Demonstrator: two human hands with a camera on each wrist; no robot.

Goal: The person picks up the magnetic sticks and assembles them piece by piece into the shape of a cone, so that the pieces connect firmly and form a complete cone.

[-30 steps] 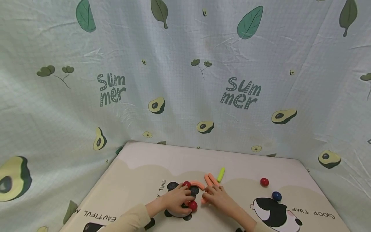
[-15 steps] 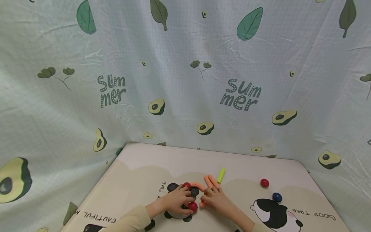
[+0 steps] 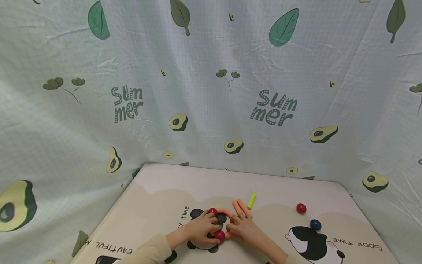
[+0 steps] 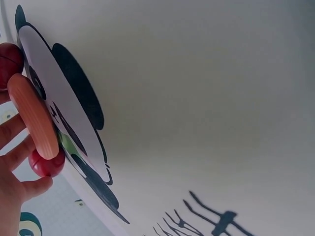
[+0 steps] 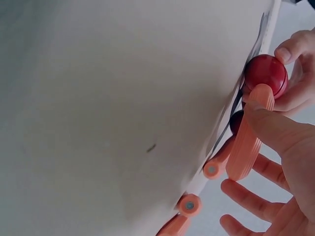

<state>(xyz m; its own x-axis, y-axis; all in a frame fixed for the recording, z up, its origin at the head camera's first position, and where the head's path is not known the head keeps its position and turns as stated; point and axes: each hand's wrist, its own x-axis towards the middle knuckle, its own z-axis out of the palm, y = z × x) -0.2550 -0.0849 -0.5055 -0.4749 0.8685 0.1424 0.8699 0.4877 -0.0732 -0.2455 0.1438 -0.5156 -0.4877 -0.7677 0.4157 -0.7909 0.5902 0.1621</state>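
My left hand [image 3: 202, 228] grips a piece made of two red balls and a curved orange rod [image 4: 34, 115]. Its thumb lies against the near red ball [image 3: 219, 235], and the far red ball [image 3: 212, 211] shows by the fingertips. From that far ball another curved orange rod [image 3: 225, 211] reaches out to the right. Between thumb and fingers, my right hand [image 3: 247, 229] pinches a ribbed orange rod [image 5: 248, 142]. In the right wrist view, this rod's upper end meets the near red ball, though part of the end is behind the thumb.
Two straight orange rods [image 3: 241, 207] lie just beyond the right hand, with a yellow-green rod [image 3: 252, 200] past them. Farther right sit a loose red ball [image 3: 301, 208] and a blue ball [image 3: 315, 224]. A printed cloth [image 3: 204, 91] hangs behind the table [image 3: 158, 176].
The right hand has shifted slightly left, bringing its orange rod up to the near red ball. My left hand has stayed in place.
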